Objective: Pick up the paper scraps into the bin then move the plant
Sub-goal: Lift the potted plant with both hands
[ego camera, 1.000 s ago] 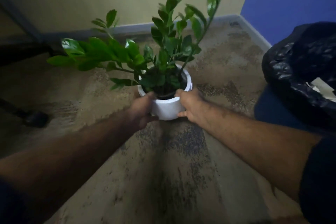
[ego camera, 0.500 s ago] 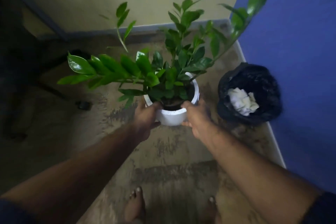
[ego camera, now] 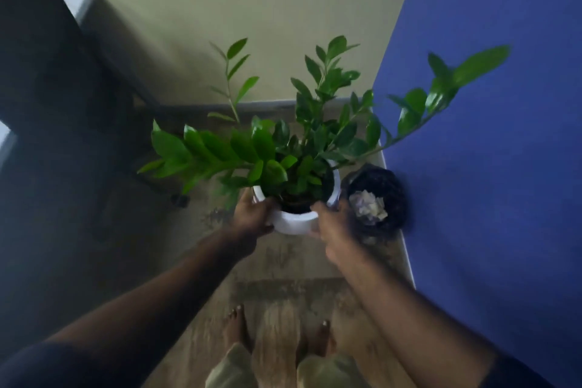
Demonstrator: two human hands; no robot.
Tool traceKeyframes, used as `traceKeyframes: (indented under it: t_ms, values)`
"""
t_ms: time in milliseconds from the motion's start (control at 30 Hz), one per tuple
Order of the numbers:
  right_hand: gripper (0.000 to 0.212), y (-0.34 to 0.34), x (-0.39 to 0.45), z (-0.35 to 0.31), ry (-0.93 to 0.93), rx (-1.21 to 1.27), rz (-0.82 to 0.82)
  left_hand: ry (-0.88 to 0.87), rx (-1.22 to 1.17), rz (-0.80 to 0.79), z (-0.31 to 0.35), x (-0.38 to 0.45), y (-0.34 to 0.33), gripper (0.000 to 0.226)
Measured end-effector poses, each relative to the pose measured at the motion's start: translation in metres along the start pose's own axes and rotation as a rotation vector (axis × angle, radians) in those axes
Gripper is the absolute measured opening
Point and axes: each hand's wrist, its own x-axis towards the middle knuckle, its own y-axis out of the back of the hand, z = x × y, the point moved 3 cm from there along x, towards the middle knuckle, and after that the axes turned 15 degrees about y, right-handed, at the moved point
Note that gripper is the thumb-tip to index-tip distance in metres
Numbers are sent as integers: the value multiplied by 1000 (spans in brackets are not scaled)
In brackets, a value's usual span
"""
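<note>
— Plant (ego camera: 283, 148) first: where is it?

— It sits in a white pot (ego camera: 294, 222), held up off the floor, just left of the bin (ego camera: 376, 198).

— Who has it?

— A person does, with both hands. The left hand (ego camera: 252, 214) is curled round the left side of the white pot. The right hand (ego camera: 330, 220) is curled round the right side, close to the bin.

— Is the paper picked up?

— I think so. The paper scraps (ego camera: 368, 206) lie in a heap inside the bin, on its black bag. I see no scraps on the floor (ego camera: 283, 264) near the bin, but the dark side left of it is hard to see.

— So what is left?

— I think only the plant part. It is lifted, but it is not set down yet. Where it should go, I cannot tell.

— Anything else?

— Two bare feet (ego camera: 234, 329) stand on the floor, nearer than the bin. A blue wall (ego camera: 488, 167) is right of the bin.
</note>
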Motion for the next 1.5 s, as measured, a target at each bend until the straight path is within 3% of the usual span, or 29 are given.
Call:
traceKeyframes:
  t_ms: [333,700,867,1033,1167,1367,1433,1500]
  values:
    - [58,19,-15,-36,-57,30,15,-17,31,-32,22,-35,-10,15]
    - [40,-46,62,-64,-27,88,82,16,97,-110,105,45,4,33]
    - [30,-89,114,-93,22,85,114,-34,71,-116,170,82,10,19]
    - [32,-118,166,-112,50,26,141,-10,124,-109,223,124,5,22]
    - [53,-128,220,-118,40,-16,144,18,131,-112,259,159,-10,13]
    - [40,-123,312,-124,12,-23,188,20,215,-190,314,221,-62,18]
    - [50,-120,348,-124,-9,-22,199,23,248,-221,335,242,-86,30]
    - [63,-116,382,-123,-36,-29,196,39,252,-236,353,267,-110,27]
